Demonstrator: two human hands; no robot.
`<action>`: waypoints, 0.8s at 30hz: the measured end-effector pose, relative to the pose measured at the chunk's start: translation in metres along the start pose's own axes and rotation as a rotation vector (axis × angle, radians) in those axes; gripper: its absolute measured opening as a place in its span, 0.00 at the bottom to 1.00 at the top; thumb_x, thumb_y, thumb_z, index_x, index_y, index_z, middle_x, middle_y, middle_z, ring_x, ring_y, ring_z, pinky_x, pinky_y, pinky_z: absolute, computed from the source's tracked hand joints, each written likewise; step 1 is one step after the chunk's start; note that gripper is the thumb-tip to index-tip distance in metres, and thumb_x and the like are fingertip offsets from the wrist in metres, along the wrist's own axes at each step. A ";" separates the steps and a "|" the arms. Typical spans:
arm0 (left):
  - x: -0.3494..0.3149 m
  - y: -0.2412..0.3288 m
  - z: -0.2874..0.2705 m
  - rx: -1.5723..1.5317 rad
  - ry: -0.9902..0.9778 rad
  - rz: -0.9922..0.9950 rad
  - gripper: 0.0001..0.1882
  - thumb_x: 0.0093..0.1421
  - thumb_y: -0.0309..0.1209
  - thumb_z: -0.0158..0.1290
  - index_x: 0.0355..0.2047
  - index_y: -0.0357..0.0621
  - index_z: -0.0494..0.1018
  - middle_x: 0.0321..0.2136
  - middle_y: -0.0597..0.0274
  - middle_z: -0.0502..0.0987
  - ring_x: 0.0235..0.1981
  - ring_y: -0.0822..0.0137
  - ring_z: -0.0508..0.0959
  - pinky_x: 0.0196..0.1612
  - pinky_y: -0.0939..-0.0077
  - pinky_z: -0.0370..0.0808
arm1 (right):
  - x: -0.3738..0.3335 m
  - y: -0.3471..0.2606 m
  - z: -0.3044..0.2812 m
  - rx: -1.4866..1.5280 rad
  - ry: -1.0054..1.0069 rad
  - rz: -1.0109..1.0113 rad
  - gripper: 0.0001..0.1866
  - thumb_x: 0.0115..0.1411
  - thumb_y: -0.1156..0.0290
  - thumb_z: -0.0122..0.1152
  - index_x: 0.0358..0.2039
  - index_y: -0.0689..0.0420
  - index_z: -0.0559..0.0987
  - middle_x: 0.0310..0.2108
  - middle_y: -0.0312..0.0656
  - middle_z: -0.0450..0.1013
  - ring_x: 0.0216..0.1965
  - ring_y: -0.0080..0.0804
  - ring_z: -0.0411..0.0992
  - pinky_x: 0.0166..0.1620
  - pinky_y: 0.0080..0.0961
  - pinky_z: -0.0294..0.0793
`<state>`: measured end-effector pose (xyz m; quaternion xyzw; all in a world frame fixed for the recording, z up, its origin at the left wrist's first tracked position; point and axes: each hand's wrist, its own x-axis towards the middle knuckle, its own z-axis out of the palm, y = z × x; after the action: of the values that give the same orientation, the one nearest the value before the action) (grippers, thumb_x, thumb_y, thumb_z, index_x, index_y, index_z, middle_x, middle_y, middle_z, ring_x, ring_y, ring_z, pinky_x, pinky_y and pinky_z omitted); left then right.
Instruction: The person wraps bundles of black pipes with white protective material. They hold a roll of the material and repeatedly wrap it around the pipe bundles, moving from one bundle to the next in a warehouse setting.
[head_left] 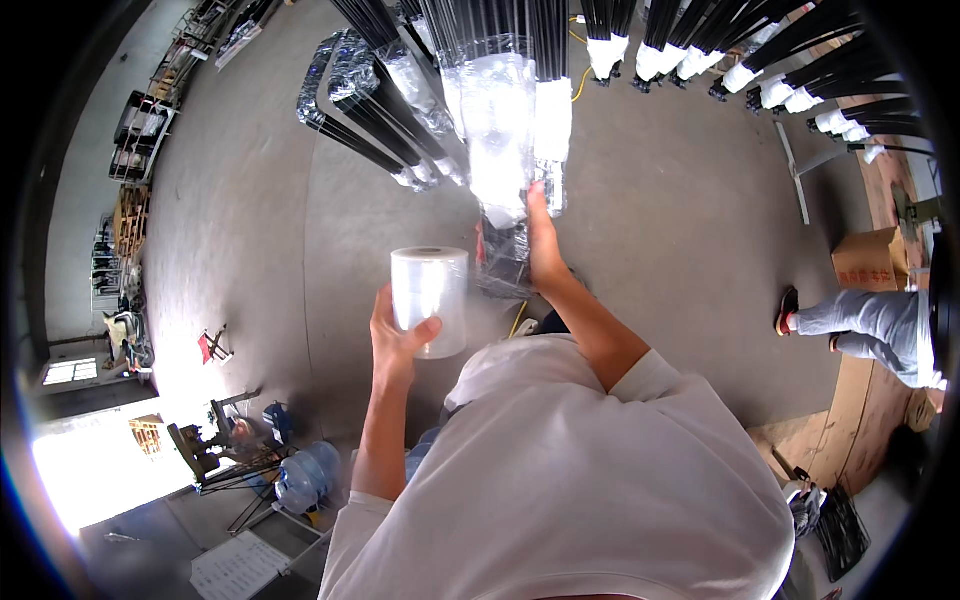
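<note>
Head: L hand (394, 338) holds film roll (430, 290), long axis vert; R hand (543, 243) on wrapped bundle (497, 130), grip unclear

Marking observed on the cardboard box (866, 258), right side of the view: red printed characters across the face turned toward the camera; small and distorted near the lens rim. Second marking: white sheet (238, 572), lower left, carrying rows of fine dark marks that resemble lines of text; too small to read, and their content cannot be determined.
</note>
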<state>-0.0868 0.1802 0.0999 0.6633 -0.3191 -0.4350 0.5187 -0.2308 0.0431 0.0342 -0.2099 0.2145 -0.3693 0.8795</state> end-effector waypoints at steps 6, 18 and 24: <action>0.071 -0.038 0.009 -0.002 -0.094 0.046 0.36 0.36 0.31 0.62 0.46 0.34 0.62 0.37 0.58 0.70 0.37 0.68 0.71 0.41 0.75 0.68 | -0.012 -0.002 -0.003 -0.015 -0.057 -0.090 0.39 0.56 0.37 0.23 0.43 0.59 0.68 0.30 0.41 0.70 0.30 0.26 0.70 0.33 0.23 0.71; 0.139 -0.111 0.085 -0.370 -0.710 -0.102 0.43 0.34 0.34 0.56 0.53 0.34 0.55 0.48 0.57 0.65 0.49 0.66 0.66 0.51 0.73 0.61 | -0.008 -0.003 0.012 -0.856 0.958 -0.682 0.28 0.62 0.60 0.39 0.57 0.59 0.48 0.48 0.43 0.59 0.46 0.30 0.61 0.49 0.27 0.63; 0.140 -0.109 0.104 -0.422 -0.835 -0.080 0.39 0.37 0.35 0.54 0.52 0.35 0.57 0.45 0.59 0.68 0.46 0.67 0.69 0.49 0.74 0.65 | -0.029 -0.008 -0.045 0.096 0.304 -0.338 0.23 0.59 0.66 0.47 0.52 0.59 0.55 0.45 0.43 0.61 0.44 0.29 0.63 0.48 0.26 0.63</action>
<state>-0.1256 0.0438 -0.0481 0.3234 -0.3791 -0.7398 0.4522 -0.2778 0.0496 0.0077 -0.1427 0.2886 -0.5484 0.7718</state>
